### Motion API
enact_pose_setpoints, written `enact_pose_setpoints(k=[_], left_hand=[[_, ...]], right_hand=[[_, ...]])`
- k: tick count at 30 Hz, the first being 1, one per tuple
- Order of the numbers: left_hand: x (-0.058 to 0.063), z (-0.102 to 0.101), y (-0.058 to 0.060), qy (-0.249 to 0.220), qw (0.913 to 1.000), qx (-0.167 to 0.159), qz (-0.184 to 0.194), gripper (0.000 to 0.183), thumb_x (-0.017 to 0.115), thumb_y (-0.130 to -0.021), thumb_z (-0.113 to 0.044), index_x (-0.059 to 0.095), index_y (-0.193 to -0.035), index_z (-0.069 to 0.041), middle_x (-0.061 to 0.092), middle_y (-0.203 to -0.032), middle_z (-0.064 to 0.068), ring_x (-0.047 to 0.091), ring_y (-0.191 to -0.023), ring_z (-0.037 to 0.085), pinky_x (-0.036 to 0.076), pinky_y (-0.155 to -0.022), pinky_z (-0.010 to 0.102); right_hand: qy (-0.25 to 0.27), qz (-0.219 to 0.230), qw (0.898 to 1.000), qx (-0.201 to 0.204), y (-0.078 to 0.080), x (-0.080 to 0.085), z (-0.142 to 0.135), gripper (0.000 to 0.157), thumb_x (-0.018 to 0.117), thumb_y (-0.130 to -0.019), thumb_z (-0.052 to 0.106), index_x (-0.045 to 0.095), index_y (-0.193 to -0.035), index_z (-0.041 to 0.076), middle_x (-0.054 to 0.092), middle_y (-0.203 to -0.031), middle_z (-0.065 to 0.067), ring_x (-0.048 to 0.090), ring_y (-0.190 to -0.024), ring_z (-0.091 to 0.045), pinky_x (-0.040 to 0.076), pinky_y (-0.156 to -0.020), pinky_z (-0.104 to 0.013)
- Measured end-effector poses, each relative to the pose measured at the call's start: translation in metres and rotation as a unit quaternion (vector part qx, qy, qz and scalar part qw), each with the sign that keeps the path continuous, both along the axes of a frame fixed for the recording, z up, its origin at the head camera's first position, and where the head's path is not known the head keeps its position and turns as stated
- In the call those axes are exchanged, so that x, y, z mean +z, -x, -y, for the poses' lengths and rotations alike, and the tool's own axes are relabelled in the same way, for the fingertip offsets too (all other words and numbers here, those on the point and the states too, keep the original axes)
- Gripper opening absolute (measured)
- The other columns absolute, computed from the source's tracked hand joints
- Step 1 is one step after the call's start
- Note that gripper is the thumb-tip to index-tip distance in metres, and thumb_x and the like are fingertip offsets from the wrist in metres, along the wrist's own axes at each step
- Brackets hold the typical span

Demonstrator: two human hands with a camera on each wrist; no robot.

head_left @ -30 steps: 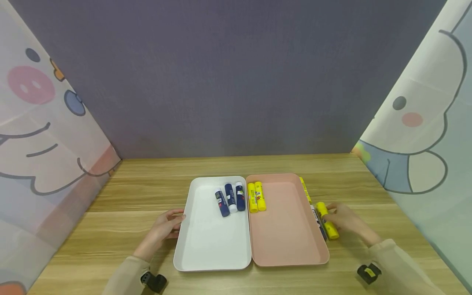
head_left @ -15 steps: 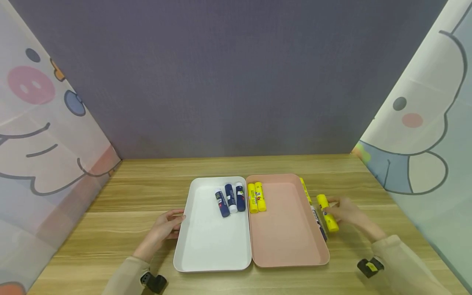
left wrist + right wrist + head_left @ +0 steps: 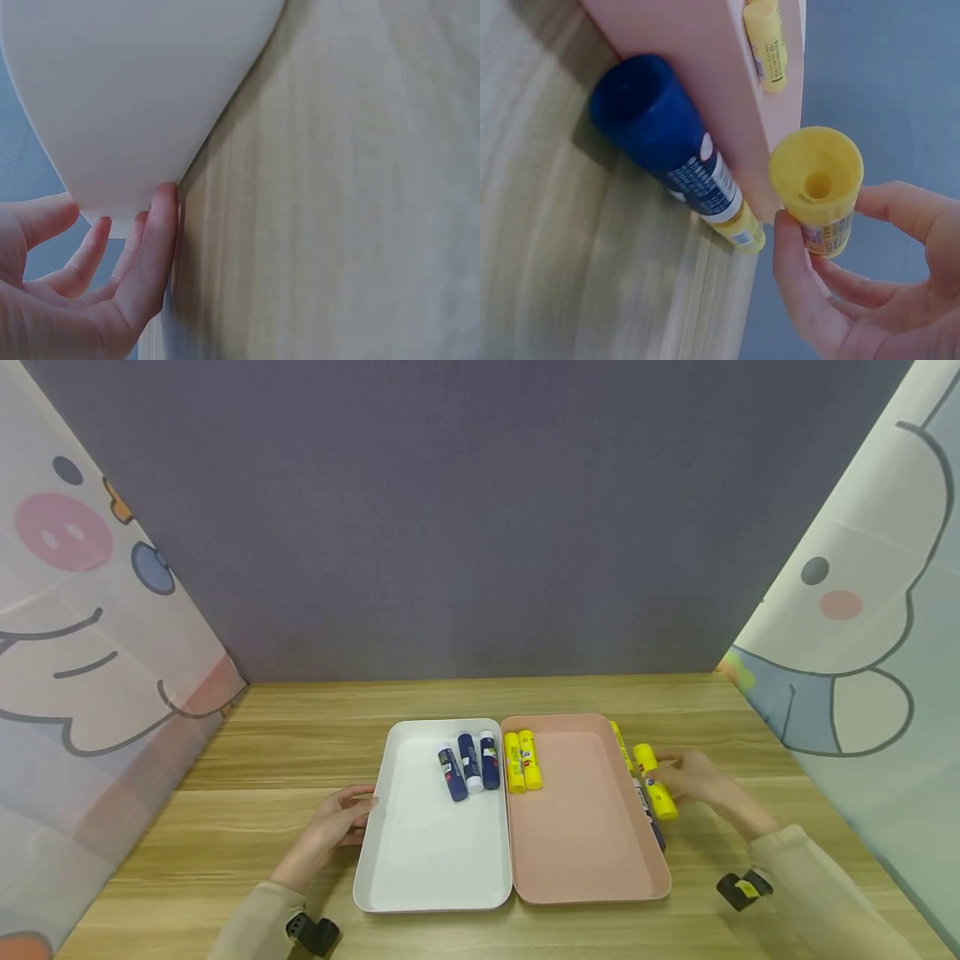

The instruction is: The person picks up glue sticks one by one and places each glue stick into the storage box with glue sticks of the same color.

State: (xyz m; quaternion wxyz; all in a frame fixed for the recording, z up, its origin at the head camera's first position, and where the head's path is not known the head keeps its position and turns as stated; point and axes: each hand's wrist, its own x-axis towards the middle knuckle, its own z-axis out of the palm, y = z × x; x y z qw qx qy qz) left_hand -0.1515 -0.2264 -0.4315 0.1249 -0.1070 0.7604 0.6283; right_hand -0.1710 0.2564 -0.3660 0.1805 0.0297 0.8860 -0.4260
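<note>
In the head view my right hand (image 3: 688, 777) pinches a yellow glue stick (image 3: 656, 782) beside the pink tray's right wall. The right wrist view shows that glue stick (image 3: 817, 169) between thumb and fingers, its hollow end toward the camera. Below it, along the outside of the pink tray (image 3: 581, 852), lie a dark blue glue stick (image 3: 664, 131) and another yellow one (image 3: 742, 231). My left hand (image 3: 336, 818) rests against the left side of the white tray (image 3: 431, 868). Its fingertips touch the outer wall and the thumb meets the rim (image 3: 64, 180).
The two trays stand side by side on the wooden table (image 3: 285, 743). Three dark blue glue sticks (image 3: 469, 763) lie in the white tray, two yellow ones (image 3: 530, 760) in the pink tray. A grey panel (image 3: 480, 527) closes off the back; printed sheets (image 3: 847, 610) flank both sides.
My right hand has lifted the yellow glue stick from beside the blue one and moved it away from me, then left toward the pink tray. My left hand has stayed at the white tray.
</note>
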Motion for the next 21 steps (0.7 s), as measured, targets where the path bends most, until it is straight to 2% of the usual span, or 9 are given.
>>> enact_pose_setpoints(k=[6,13,21], left_hand=[[0.000,0.000,0.000,-0.001,1.0000,-0.003,0.001,0.043,0.053,-0.088,-0.014,0.039,-0.125,0.006,0.056,-0.095,0.013,0.061,-0.071,0.017,0.051,-0.062,0.034],[-0.001,0.000,0.001,0.004,1.0000,0.003,0.004,0.043,0.053,-0.088,-0.013,0.040,-0.124,0.006,0.056,-0.095,0.013,0.061,-0.071,0.018,0.051,-0.061,0.035],[-0.001,-0.001,0.002,0.001,0.9999,0.011,0.006,0.042,0.054,-0.088,-0.013,0.041,-0.123,0.006,0.057,-0.095,0.013,0.061,-0.071,0.017,0.051,-0.061,0.035]], right_hand=[[0.015,0.001,1.000,0.009,0.004,0.004,0.008,0.061,0.053,-0.086,0.016,0.026,-0.128,-0.018,0.051,-0.101,-0.029,0.061,-0.073,-0.022,0.052,-0.063,-0.037],[0.029,0.004,0.999,0.028,0.011,0.008,0.016,0.062,0.052,-0.087,0.018,0.024,-0.128,-0.019,0.046,-0.111,-0.034,0.060,-0.080,-0.023,0.051,-0.069,-0.038],[0.034,0.019,0.999,0.014,0.022,0.011,0.028,0.062,0.052,-0.086,0.016,0.024,-0.130,-0.017,0.043,-0.114,-0.037,0.061,-0.081,-0.027,0.051,-0.070,-0.038]])
